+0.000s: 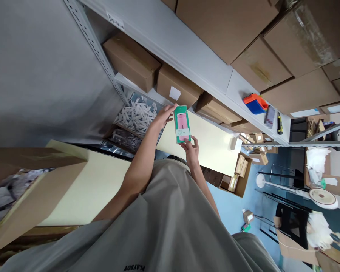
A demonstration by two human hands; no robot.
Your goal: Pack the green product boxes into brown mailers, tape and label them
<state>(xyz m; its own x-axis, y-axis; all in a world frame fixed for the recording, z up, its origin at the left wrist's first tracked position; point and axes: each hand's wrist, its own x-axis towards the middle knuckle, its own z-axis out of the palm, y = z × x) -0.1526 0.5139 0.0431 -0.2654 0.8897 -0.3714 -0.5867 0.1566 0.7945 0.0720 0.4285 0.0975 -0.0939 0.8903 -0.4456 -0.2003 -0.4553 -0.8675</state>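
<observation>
My left hand [162, 118] and right hand [191, 152] clasp opposite ends of a rectangular green-and-pink carton [182, 124], printed face toward me, long axis pointing away from me.

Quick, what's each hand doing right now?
Left hand: at the upper left edge of the green box; can't tell if it's gripping.
Right hand: closed, holding the green box's lower end.
</observation>
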